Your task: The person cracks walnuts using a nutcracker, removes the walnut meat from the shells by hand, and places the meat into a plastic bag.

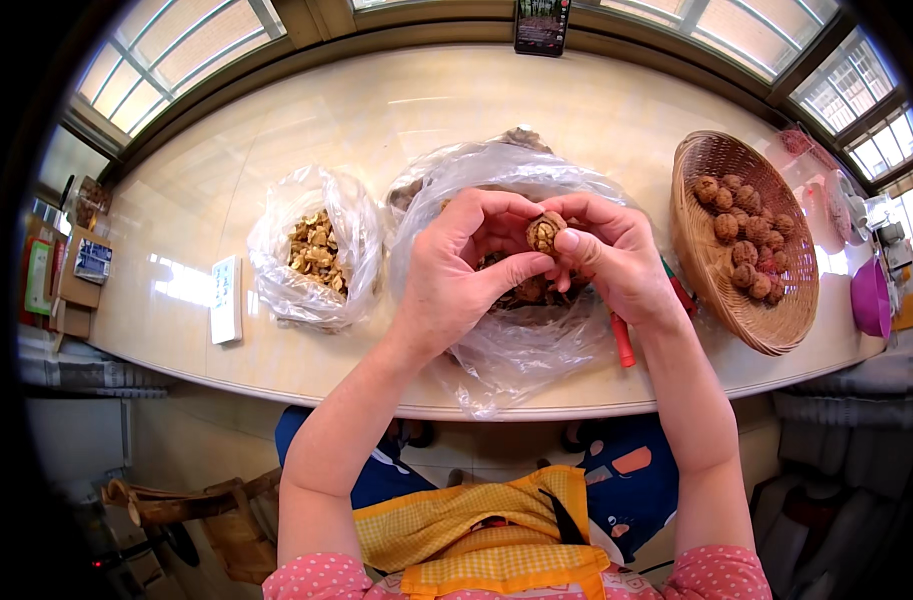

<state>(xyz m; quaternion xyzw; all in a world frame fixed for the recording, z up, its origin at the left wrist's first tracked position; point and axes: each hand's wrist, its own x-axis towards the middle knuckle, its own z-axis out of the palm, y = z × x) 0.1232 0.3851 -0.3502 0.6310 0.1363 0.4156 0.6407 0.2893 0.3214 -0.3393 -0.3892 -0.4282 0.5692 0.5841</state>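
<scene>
Between the fingertips of both my hands is a partly opened walnut (544,233), its pale kernel showing inside the broken shell. My left hand (467,262) pinches it from the left with thumb and fingers. From the other side my right hand (602,251) grips it, the thumb against the shell. Below them lies a spread plastic bag (516,349) with dark shell pieces and walnuts, partly hidden by my hands. A tool with red handles (623,341) sticks out under my right wrist; its head is hidden.
A clear plastic bag (370,240) of walnut kernels (317,251) stands left, beside a white box (226,300) bearing writing. At right, a wicker basket (786,319) holds several whole walnuts (743,217). A phone (541,28) leans at the far edge. The table's front edge (426,412) is near my body.
</scene>
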